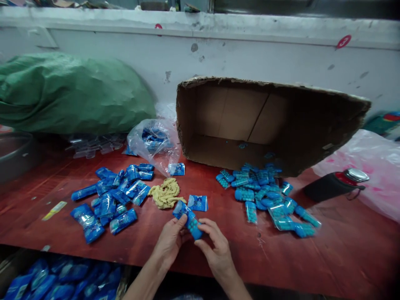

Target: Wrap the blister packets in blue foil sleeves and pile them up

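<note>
Near the table's front edge, my left hand (171,238) pinches a blue printed packet (180,209). My right hand (215,243) closes its thumb and fingers on the lower end of a small clear container of blue balls (193,226), which lines up with the packet; how far one sits inside the other I cannot tell. Just beyond my hands lie a flat blue packet (198,203) and a crumpled yellow cloth-like bundle (166,193). A pile of filled blue packets (109,200) lies to the left. More small ball-filled containers (245,194) are heaped to the right.
A cardboard box (231,112) lies on its side behind the right heap. At the back left are a green sack (75,93) and a clear bag of blue packets (153,141). A black flask (334,186) leans at right. Below the table's left edge is a bin of blue packets (62,279).
</note>
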Tool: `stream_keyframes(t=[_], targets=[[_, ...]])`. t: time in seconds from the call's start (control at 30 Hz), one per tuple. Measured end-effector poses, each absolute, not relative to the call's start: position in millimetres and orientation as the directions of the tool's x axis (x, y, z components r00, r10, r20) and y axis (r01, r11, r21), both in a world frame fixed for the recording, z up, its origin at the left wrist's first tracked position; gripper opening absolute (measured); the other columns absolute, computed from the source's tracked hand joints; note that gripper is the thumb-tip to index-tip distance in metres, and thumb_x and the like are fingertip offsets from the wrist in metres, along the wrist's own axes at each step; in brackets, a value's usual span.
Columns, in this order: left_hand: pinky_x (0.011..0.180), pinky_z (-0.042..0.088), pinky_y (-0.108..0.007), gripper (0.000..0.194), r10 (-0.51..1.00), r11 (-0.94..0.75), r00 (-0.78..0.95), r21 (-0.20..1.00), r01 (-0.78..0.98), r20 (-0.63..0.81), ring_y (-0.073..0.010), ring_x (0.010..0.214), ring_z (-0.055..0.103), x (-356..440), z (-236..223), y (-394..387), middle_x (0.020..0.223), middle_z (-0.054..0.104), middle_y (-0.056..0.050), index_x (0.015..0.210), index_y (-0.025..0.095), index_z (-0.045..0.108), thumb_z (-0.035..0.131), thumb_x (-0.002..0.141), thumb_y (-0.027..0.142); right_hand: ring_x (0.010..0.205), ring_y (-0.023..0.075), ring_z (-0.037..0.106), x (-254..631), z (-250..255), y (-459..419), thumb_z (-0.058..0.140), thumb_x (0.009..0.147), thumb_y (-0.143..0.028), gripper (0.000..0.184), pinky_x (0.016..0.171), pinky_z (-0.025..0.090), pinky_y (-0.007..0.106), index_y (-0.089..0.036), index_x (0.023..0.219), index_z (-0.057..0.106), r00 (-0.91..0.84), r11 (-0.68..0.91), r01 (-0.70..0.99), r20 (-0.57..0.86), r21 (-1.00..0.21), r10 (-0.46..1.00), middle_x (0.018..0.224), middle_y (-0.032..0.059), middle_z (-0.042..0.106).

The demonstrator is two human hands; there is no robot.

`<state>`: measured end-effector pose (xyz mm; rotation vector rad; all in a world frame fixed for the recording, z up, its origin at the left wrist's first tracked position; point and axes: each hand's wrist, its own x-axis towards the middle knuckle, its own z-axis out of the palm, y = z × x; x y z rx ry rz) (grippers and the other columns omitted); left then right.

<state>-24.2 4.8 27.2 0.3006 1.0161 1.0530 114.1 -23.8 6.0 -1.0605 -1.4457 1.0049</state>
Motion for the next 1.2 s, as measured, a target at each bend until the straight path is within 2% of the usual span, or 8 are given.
stream_keyframes(t=[0.07, 0.23, 0.47, 0.57, 0.7, 0.9, 1.07, 1.2], targets=[[0.058, 0.047, -0.026, 0.018, 0.817, 0.538, 0.182, 0.612, -0.580, -0.547, -0.0139, 0.057, 0.060, -25.9, 28.1, 3.9, 0.062, 0.066, -0.003, 0.067, 0.013, 0.059, 0.066, 0.065, 0.030, 0.098, 0.0216, 0.055, 112.3, 6.6, -22.2, 0.060, 0.074, -0.019, 0.022, 0.087, 0.045, 0.034, -0.023, 0.095, 0.062, -0.045, 0.198, 0.011, 0.198, -0.980, 0.979, 0.104, 0.0057, 0.060], [0.064, 0.047, -0.031, 0.015, 0.825, 0.563, 0.350, 0.592, -0.577, -0.444, -0.0171, 0.066, 0.061, -24.2, 33.5, 1.1, 0.071, 0.067, -0.006, 0.073, 0.013, 0.061, 0.058, 0.074, 0.028, 0.069, 0.0155, 0.058, 113.0, 5.4, -15.9, 0.062, 0.071, -0.024, 0.025, 0.052, 0.051, 0.024, -0.021, 0.095, 0.059, -0.082, -0.064, -0.299, -0.041, -0.952, 0.996, 0.090, 0.0027, 0.060], [0.060, 0.046, -0.022, 0.012, 0.834, 0.521, 0.218, 0.592, -0.615, -0.507, -0.0105, 0.059, 0.059, -23.4, 38.4, 3.5, 0.063, 0.066, -0.001, 0.065, 0.013, 0.063, 0.067, 0.066, 0.025, 0.086, 0.0173, 0.056, 123.5, 29.4, -19.7, 0.057, 0.075, -0.015, 0.019, 0.074, 0.046, 0.026, -0.022, 0.092, 0.061, -0.140, 0.236, 0.035, 0.229, -0.971, 0.963, 0.092, 0.0043, 0.061], [0.064, 0.047, -0.022, 0.009, 0.811, 0.561, 0.286, 0.537, -0.630, -0.511, -0.0115, 0.063, 0.061, -27.4, 34.4, 1.1, 0.069, 0.067, -0.002, 0.071, 0.013, 0.065, 0.066, 0.067, 0.021, 0.089, 0.0189, 0.056, 122.6, 29.1, -20.8, 0.061, 0.074, -0.020, 0.022, 0.080, 0.045, 0.030, -0.023, 0.096, 0.061, -0.132, 0.242, 0.033, 0.235, -0.970, 0.963, 0.094, 0.0046, 0.060], [0.071, 0.047, -0.027, 0.016, 0.776, 0.622, 0.410, 0.473, -0.623, -0.480, -0.0158, 0.073, 0.064, -30.7, 30.7, -5.4, 0.079, 0.070, -0.006, 0.084, 0.014, 0.066, 0.062, 0.071, 0.021, 0.116, 0.0246, 0.042, 122.8, 22.6, -18.2, 0.072, 0.063, -0.030, 0.054, 0.098, 0.032, 0.038, -0.028, 0.113, 0.053, -0.125, 0.141, -0.119, 0.155, -0.983, 0.980, 0.123, 0.0047, 0.049], [0.069, 0.047, -0.029, 0.020, 0.729, 0.680, 0.557, 0.519, -0.518, -0.399, -0.0208, 0.072, 0.065, -28.5, 35.3, -7.3, 0.078, 0.071, -0.012, 0.084, 0.012, 0.066, 0.065, 0.067, 0.022, 0.097, 0.0231, 0.056, 127.0, 28.4, -16.7, 0.077, 0.053, -0.029, 0.072, 0.075, 0.049, 0.032, -0.032, 0.119, 0.049, -0.458, -0.181, -0.340, -0.006, -0.923, 0.889, 0.120, 0.0028, 0.053], [0.067, 0.047, -0.022, 0.022, 0.739, 0.667, 0.555, 0.530, -0.523, -0.382, -0.0164, 0.072, 0.065, -21.7, 35.2, -11.2, 0.076, 0.071, -0.011, 0.085, 0.009, 0.067, 0.065, 0.067, 0.021, 0.096, 0.0187, 0.055, 132.3, 29.0, -15.4, 0.072, 0.055, -0.014, 0.060, 0.079, 0.045, 0.027, -0.030, 0.110, 0.057, -0.426, -0.163, -0.222, -0.055, -0.961, 0.903, 0.111, -0.0018, 0.057], [0.066, 0.047, -0.020, 0.018, 0.786, 0.618, 0.465, 0.514, -0.595, -0.406, -0.0135, 0.067, 0.063, -11.9, 32.8, -21.6, 0.069, 0.069, -0.007, 0.078, 0.011, 0.068, 0.065, 0.068, 0.025, 0.080, 0.0137, 0.058, 129.8, 28.2, -17.1, 0.064, 0.059, -0.009, 0.057, 0.069, 0.047, 0.023, -0.029, 0.111, 0.056, -0.413, -0.190, -0.205, -0.091, -0.960, 0.906, 0.106, -0.0020, 0.059]])
